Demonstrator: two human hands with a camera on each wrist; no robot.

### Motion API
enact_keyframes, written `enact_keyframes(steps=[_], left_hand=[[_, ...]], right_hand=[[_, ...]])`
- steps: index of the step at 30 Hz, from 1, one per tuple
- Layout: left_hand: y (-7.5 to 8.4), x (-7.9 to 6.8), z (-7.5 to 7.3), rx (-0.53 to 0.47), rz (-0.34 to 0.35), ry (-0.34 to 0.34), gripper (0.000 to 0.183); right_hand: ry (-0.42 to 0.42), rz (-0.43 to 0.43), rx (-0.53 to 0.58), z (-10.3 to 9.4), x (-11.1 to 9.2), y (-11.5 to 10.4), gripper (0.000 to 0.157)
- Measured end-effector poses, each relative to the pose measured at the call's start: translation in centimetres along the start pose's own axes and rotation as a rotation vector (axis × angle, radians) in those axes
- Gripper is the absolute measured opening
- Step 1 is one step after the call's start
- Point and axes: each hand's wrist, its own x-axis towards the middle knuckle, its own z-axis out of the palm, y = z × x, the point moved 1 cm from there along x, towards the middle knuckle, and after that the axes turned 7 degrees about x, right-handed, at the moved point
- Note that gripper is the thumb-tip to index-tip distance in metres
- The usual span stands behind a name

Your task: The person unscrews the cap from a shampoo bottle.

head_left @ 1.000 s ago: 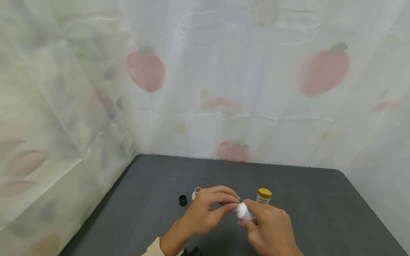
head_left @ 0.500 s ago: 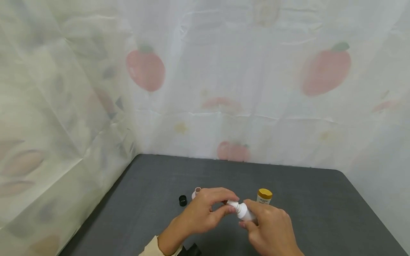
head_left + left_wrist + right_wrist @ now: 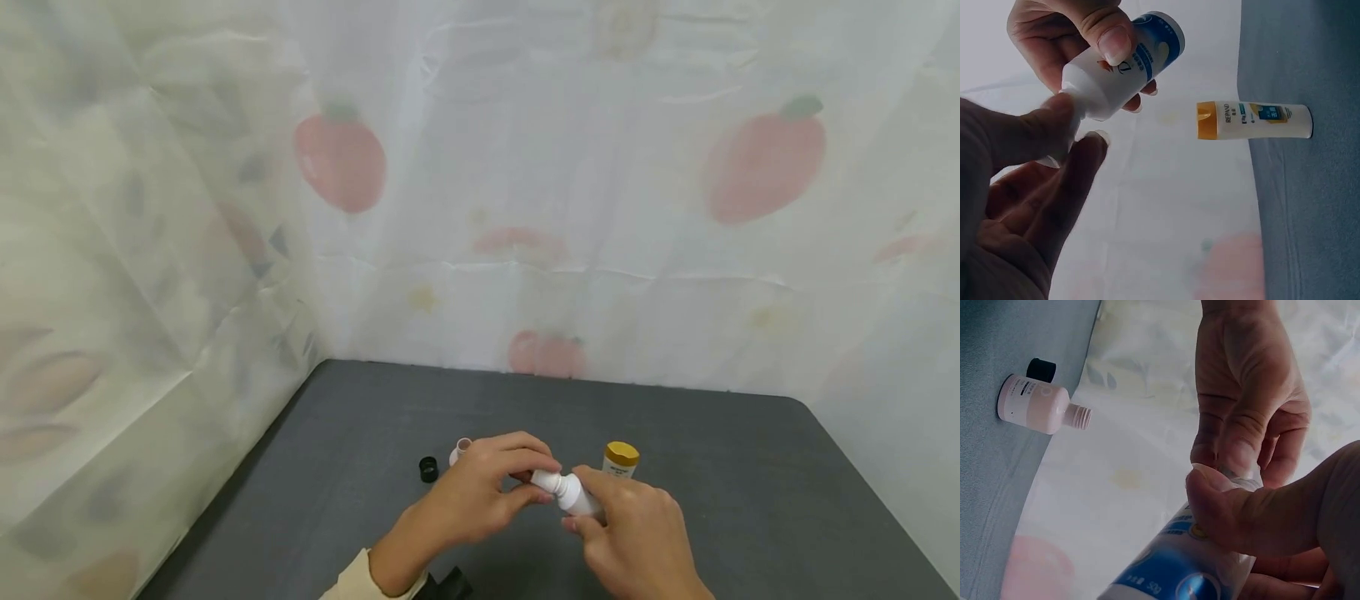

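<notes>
cap (image 3: 428, 470), uncapped bottle (image 3: 1032, 406) and flip-top bottle (image 3: 1260, 120) stand left to right on the table (image 3: 750, 483).

More of the white cap (image 3: 546, 480) now exposed in left grip (image 3: 480, 493), thumb lower than before

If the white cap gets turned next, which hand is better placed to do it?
Probably the left hand: it pinches the white cap. The right hand grips the body of the white-and-blue container, so it looks better suited to keeping that steady.
</notes>
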Motion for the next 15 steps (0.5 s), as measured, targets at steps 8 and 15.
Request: enact_keyframes(steps=[8,15], left_hand=[[0.06,0.12,-0.15,0.099,0.017,-0.046,0.030],[-0.08,0.30,-0.05,0.076,0.025,-0.056,0.025]], right_hand=[[0.047,-0.043,-0.012,0.07,-0.11,0.12,0.040],[0.011,0.016,0.000,0.00,0.12,0.15,0.039]])
